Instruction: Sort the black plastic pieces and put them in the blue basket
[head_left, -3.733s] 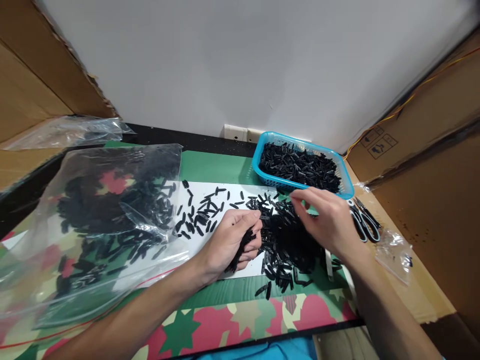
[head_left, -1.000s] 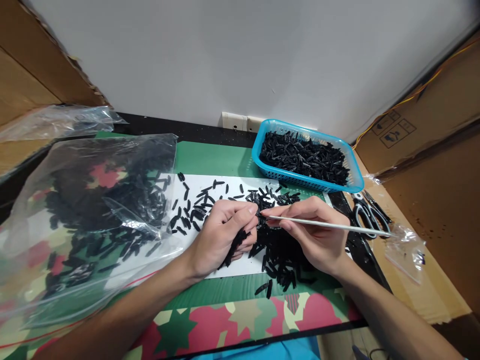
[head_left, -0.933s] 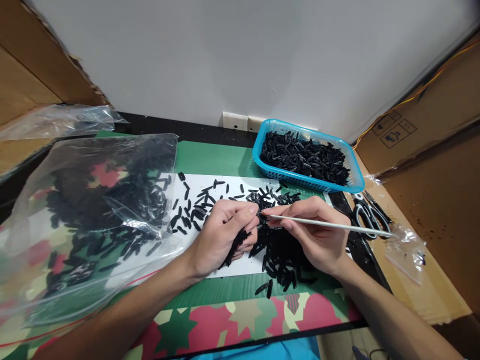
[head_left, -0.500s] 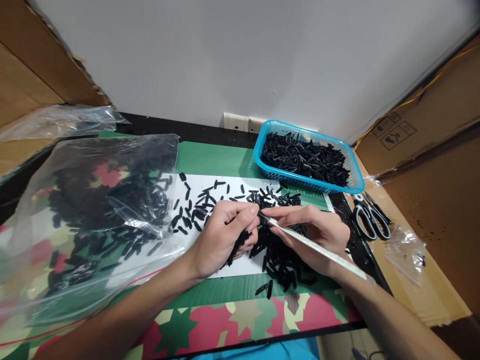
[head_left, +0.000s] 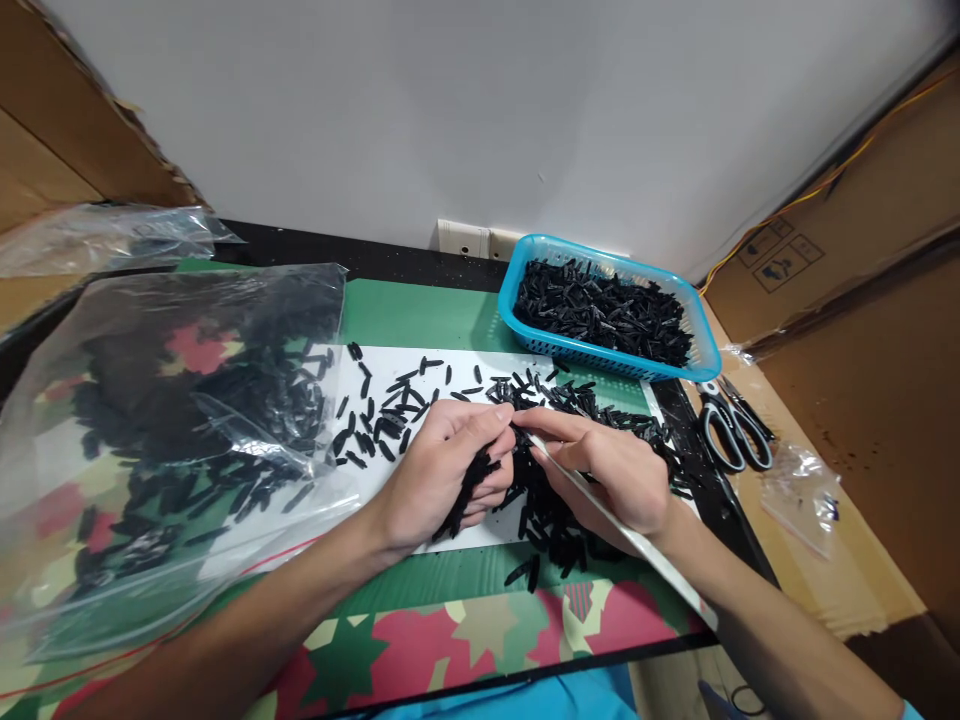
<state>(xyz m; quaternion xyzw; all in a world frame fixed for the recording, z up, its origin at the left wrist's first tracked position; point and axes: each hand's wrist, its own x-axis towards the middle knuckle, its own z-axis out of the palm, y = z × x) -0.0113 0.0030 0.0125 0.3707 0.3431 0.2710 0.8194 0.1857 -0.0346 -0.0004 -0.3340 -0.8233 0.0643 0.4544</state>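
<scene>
Now steeply slanted: slim white tool [head_left: 626,530], one, gripped by the person's right hand [head_left: 619,475]. A second ago it lay nearly level; its tail end has since swung down toward the wrist, and the right forefinger has closed in on the left fingertips. Judged meaning: the tool is being worked at the left hand's pinch point, with handling of that piece apparently unfinished.

Fingers, right: drawn together around the tool, thumb below, forefinger extended, seemingly touching the left fingertips.

Fingers, left hand [head_left: 450,460]: thumb and forefinger pinched together, others curled around a bunch of black pieces [head_left: 472,495]. Whatever sits in the pinch is too hidden to tell.

Stock of like pieces: loose scatter [head_left: 401,410] on a white sheet [head_left: 390,362]; heap [head_left: 555,520] partly beneath the right hand; further lot inside a blue basket [head_left: 600,358] at the bench's far side; more beneath or within a clear bag [head_left: 262,435], which cannot be told.

Also present: scissors [head_left: 724,430], one pair, right of the hands.
</scene>
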